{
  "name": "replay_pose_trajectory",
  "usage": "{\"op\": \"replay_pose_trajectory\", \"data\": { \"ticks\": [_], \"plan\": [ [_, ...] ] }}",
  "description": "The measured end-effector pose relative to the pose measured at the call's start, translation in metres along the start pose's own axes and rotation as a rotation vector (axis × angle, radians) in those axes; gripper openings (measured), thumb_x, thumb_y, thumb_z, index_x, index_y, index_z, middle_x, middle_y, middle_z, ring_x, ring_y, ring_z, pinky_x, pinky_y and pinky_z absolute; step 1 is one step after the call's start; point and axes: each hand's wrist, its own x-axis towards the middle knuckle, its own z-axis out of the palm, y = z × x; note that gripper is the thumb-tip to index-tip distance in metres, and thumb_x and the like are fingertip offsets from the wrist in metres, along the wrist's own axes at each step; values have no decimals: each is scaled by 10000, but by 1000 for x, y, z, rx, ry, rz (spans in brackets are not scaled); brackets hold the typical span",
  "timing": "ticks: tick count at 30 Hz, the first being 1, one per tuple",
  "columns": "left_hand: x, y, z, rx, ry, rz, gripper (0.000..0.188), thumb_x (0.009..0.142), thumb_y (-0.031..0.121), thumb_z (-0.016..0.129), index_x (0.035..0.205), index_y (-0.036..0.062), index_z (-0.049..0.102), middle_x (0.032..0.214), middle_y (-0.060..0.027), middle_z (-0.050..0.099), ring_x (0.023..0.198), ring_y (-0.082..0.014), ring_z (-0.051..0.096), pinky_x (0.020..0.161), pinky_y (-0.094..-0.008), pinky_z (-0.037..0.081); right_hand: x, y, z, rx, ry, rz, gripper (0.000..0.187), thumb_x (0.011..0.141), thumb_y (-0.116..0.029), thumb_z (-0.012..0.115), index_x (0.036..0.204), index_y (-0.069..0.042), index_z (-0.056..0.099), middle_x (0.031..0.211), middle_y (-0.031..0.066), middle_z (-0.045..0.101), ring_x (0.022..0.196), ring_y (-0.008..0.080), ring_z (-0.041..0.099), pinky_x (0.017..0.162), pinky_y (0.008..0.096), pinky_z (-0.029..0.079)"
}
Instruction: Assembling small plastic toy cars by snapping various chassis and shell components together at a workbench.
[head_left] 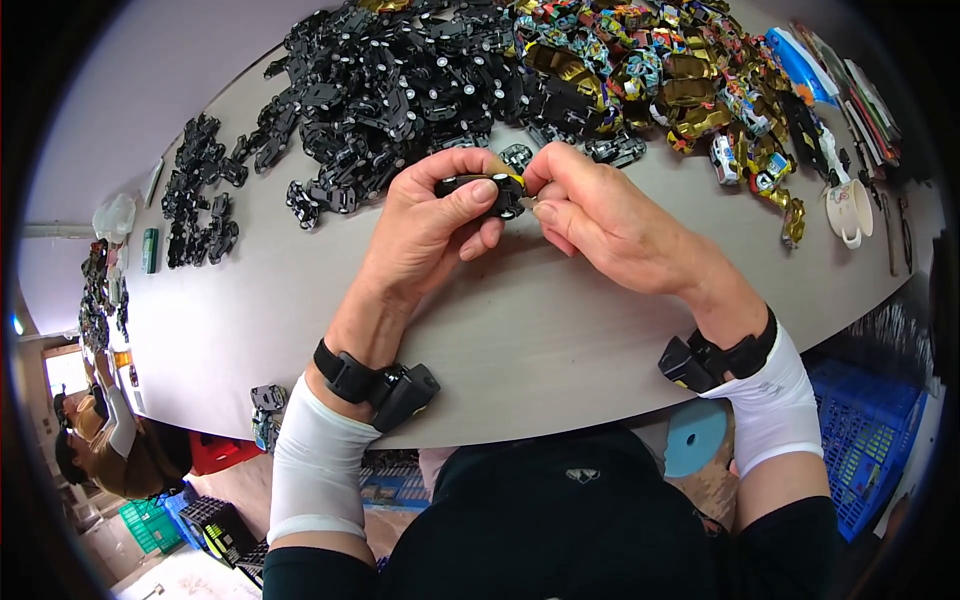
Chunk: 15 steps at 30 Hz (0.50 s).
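My left hand point(415, 225) grips a small black toy car point(508, 208) between thumb and fingers, above the table's middle. The car has small wheels and a touch of yellow at its right end. At that end my right hand point(615, 215) is closed in a pinch, its thumb and forefinger touching or nearly touching the car. Whatever lies between those fingertips is too small to make out. Just beyond both hands spreads a big heap of black toy car chassis point(400, 100). Gold and brightly printed toy car bodies point(690, 95) are piled to its right.
A smaller cluster of black chassis point(200, 190) lies at the left. On the right stand a white mug point(848, 212) and a stack of papers point(865, 110). Loose car parts point(268, 412) sit by the near left edge. Blue crates point(865, 440) stand below right. Another person point(120, 450) works far left.
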Motion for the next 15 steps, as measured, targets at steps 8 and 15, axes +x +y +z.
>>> {"op": "replay_pose_trajectory", "data": {
  "ticks": [8,15],
  "plan": [
    [-6,-1,22,199,158,58,185,857,78,618,994,-36,566,769,-86,606,534,-102,568,393,-183,403,5,9,4,-218,109,-98,161,870,-97,511,989,-15,442,760,187,585,728,387,563,621,443,420],
    [-3,-5,19,215,253,99,161,869,63,592,990,-40,563,677,-71,587,494,-92,546,382,-190,393,10,16,3,-46,31,-7,155,866,-103,501,1001,-33,470,764,177,602,738,374,583,613,447,426]
  ]
}}
